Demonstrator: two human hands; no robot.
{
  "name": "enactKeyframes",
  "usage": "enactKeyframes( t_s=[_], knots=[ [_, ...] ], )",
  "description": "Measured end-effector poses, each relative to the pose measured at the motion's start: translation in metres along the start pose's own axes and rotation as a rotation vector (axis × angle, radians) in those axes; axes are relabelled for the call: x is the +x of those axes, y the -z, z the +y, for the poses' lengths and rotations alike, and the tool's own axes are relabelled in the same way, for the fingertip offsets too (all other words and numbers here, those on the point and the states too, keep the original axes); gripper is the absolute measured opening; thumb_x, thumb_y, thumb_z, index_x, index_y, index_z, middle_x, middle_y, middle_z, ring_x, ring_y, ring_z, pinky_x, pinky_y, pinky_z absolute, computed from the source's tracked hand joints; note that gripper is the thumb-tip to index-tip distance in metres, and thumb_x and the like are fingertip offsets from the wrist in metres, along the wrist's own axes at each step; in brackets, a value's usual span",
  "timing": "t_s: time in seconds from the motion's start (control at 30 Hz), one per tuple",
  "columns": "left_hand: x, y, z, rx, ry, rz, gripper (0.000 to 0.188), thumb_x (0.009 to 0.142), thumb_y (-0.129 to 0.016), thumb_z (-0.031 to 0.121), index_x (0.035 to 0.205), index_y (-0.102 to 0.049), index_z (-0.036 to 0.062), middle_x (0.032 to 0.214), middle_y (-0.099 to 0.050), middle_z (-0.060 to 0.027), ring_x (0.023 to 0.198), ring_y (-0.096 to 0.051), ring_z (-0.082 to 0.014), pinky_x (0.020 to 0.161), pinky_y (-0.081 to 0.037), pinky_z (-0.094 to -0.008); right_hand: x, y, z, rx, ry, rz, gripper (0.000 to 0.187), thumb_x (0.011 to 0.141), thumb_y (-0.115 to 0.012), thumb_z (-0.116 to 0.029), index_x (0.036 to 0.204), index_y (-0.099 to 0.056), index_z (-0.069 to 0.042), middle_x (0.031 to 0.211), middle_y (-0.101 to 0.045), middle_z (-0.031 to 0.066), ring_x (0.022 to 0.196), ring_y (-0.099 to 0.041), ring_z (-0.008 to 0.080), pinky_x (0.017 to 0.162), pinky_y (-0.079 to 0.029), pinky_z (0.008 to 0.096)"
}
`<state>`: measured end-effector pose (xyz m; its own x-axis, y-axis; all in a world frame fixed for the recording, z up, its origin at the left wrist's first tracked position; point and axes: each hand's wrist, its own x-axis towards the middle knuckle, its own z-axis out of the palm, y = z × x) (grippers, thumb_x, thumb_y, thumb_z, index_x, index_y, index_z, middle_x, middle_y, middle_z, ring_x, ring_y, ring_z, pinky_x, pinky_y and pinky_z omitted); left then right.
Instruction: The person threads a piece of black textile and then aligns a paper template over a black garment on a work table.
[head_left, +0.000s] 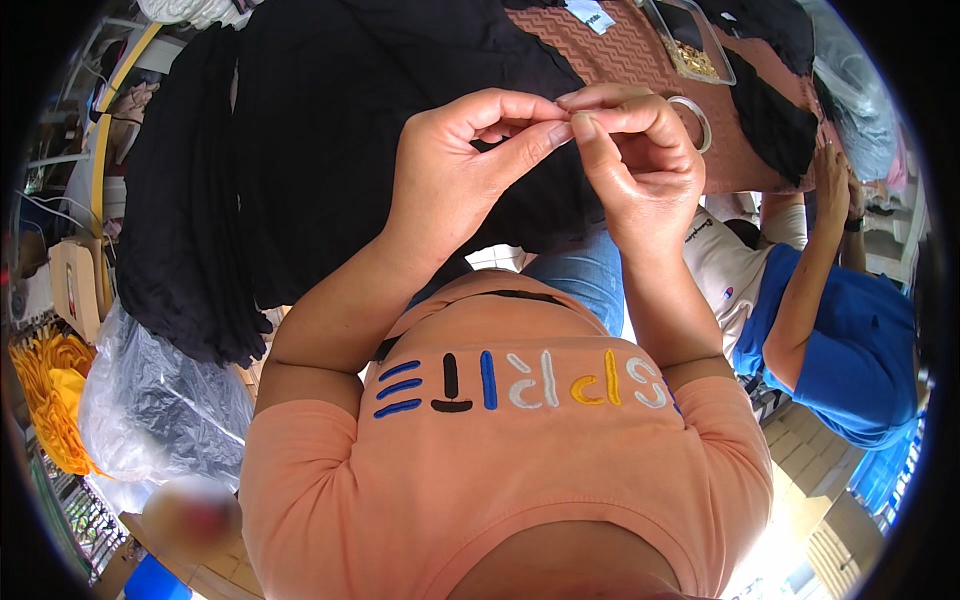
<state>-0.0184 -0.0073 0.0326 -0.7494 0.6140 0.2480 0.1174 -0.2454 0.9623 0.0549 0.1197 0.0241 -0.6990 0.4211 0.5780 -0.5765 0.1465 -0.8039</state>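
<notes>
My left hand (462, 165) and my right hand (640, 150) meet fingertip to fingertip above the table edge. Thumb and forefinger are pinched together on each one. Whatever lies between them is too small to make out. Under my left hand spreads a large black cloth (320, 130), draped over the table and hanging down at the left. Just past my right hand a white ring-shaped roll (693, 122), perhaps tape, lies partly hidden on the table cover.
A clear box (695, 60) with small gold-coloured pieces stands on the brown patterned table cover (585, 45), near a white label (590, 15). More black cloth (770, 115) lies at right. A co-worker in blue (850, 330) sits there. Clear plastic (160, 400) and yellow cloth (50, 390) fill the left.
</notes>
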Motion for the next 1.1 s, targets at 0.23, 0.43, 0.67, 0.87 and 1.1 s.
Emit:
enactKeyframes(
  t_s=[0.23,0.43,0.67,0.87,1.1],
  knots=[
    [0.0007,0.0002,0.0008,0.024,-0.014,-0.010,0.014,0.078,-0.070,0.007,0.090,-0.067,0.0003,0.081,-0.067,-0.0044,0.075,-0.061,-0.0066,0.068,-0.049,-0.0193,0.0000,0.0005,0.0010,0.001,0.004,-0.003,0.013,0.076,-0.061,0.010,0.084,-0.058,0.000,0.091,-0.063,0.0119,0.085,-0.061,0.0153,0.077,-0.048,0.0260],
    [0.0009,0.0004,0.0005,0.031,-0.007,-0.004,0.014,0.078,-0.070,0.006,0.090,-0.067,0.0001,0.081,-0.067,-0.0048,0.074,-0.061,-0.0066,0.067,-0.049,-0.0189,0.0006,0.0008,0.0009,-0.005,-0.002,-0.010,0.013,0.077,-0.062,0.010,0.085,-0.059,0.000,0.091,-0.063,0.0117,0.086,-0.061,0.0152,0.078,-0.048,0.0260],
    [0.0013,0.0005,0.0012,0.056,-0.021,-0.001,0.014,0.078,-0.070,0.006,0.090,-0.067,0.0003,0.081,-0.068,-0.0049,0.074,-0.061,-0.0066,0.067,-0.050,-0.0188,0.0005,0.0008,0.0015,-0.009,-0.003,-0.012,0.014,0.077,-0.062,0.010,0.086,-0.059,0.000,0.092,-0.063,0.0116,0.086,-0.060,0.0152,0.078,-0.048,0.0259],
    [0.0002,0.0011,0.0020,0.083,-0.033,-0.017,0.012,0.081,-0.066,0.002,0.093,-0.066,-0.0013,0.083,-0.065,-0.0034,0.073,-0.057,-0.0042,0.065,-0.046,-0.0159,0.0002,0.0005,0.0015,0.011,-0.012,-0.013,0.014,0.077,-0.062,0.010,0.086,-0.058,0.000,0.093,-0.063,0.0116,0.087,-0.060,0.0151,0.078,-0.048,0.0258],
    [-0.0004,0.0011,0.0027,0.091,-0.040,-0.027,0.012,0.082,-0.064,-0.001,0.094,-0.065,-0.0021,0.083,-0.063,-0.0022,0.073,-0.055,-0.0027,0.063,-0.044,-0.0142,-0.0003,-0.0001,0.0002,0.016,-0.019,-0.006,0.015,0.077,-0.061,0.011,0.086,-0.058,0.000,0.093,-0.063,0.0118,0.087,-0.060,0.0150,0.079,-0.048,0.0261]
  ],
)
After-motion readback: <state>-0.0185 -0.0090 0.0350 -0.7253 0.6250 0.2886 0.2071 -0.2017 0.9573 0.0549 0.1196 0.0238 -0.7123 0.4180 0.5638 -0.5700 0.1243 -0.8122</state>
